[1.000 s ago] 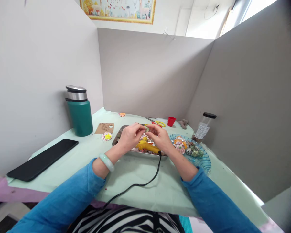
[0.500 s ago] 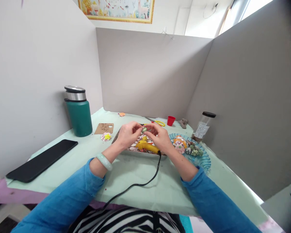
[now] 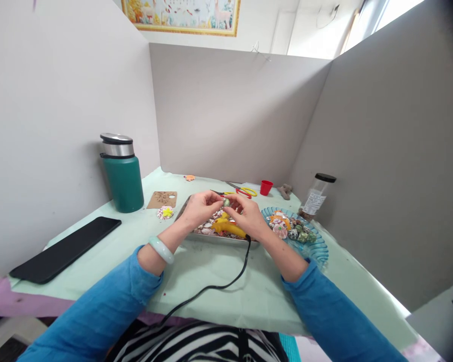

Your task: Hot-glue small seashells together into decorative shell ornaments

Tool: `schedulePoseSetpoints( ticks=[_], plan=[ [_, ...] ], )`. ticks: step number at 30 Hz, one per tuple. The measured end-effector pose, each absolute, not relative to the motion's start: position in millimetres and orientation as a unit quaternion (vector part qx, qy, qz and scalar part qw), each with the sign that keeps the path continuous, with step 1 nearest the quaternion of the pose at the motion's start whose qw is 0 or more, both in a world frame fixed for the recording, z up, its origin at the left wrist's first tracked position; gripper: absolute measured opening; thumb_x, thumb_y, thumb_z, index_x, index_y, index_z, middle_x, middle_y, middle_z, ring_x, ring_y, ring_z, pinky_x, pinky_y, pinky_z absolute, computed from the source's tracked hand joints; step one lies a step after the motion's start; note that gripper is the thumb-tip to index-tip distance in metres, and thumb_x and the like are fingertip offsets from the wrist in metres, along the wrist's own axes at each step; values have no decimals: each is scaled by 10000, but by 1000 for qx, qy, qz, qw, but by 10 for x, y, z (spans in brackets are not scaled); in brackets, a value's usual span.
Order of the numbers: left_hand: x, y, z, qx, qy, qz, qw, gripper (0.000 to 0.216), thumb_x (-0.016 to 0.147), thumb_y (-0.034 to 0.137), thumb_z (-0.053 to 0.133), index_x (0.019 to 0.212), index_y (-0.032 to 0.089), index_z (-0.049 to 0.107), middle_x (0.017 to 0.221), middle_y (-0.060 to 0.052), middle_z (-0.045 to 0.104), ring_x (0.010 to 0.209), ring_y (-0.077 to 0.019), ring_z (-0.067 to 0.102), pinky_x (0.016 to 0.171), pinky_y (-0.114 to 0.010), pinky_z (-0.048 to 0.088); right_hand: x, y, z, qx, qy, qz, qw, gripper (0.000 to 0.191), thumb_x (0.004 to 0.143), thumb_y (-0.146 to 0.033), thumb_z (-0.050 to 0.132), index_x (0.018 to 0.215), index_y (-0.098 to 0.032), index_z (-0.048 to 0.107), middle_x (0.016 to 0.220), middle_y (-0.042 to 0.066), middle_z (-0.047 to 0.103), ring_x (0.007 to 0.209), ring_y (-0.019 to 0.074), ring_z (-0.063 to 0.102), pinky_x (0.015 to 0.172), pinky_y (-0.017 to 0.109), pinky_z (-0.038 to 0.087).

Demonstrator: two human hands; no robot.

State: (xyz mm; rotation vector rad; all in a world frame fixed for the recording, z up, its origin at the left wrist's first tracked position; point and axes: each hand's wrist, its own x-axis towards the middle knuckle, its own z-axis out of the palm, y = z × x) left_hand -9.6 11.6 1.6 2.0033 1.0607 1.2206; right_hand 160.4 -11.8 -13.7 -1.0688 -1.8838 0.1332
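Mint surface (image 3: 196, 266), grey partitions. Grips of left hand (image 3: 201, 208), right hand (image 3: 250, 215) pinched together on tiny green piece (image 3: 226, 202), shape unclear. Behind hands, tray (image 3: 211, 238) mostly hidden, glue gun (image 3: 229, 229) partly.

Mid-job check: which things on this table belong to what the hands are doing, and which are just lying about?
In use: left hand and right hand, both pinching the green piece; tray of small bits beneath them; glue gun lying in it; likely the blue plate of decorated pieces.
Lying about: flask, phone, scissors, red cup, jar, brown card.
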Motion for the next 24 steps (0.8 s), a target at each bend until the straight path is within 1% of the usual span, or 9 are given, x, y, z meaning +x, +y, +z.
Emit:
schedulePoseSetpoints(
  ticks=[8, 16, 24],
  plan=[
    [-101, 133, -12, 758, 401, 451, 247, 216, 711, 365, 594, 754, 163, 657, 645, -4, 638, 557, -109, 528, 510, -205, 397, 1606, -99, -155, -424, -760, 103, 482, 278, 799, -307, 590, 1050, -192, 628, 786, 26, 643, 688, 148, 577, 632, 271, 458],
    [-77, 134, -24, 741, 397, 463, 281, 211, 694, 343, 608, 769, 154, 662, 680, -16, 660, 599, -120, 567, 554, -212, 435, 1591, -48, -222, -417, -724, 200, 511, 252, 770, -287, 611, 1002, -189, 629, 758, 13, 650, 664, 149, 584, 630, 282, 480],
    [-69, 103, -9, 730, 404, 467, 293, 222, 678, 357, 618, 744, 151, 666, 653, -18, 650, 588, -125, 570, 545, -217, 437, 1603, -62, -205, -411, -763, 90, 491, 217, 786, -262, 610, 991, -197, 629, 832, 44, 666, 747, 178, 611, 699, 312, 478]
  ],
)
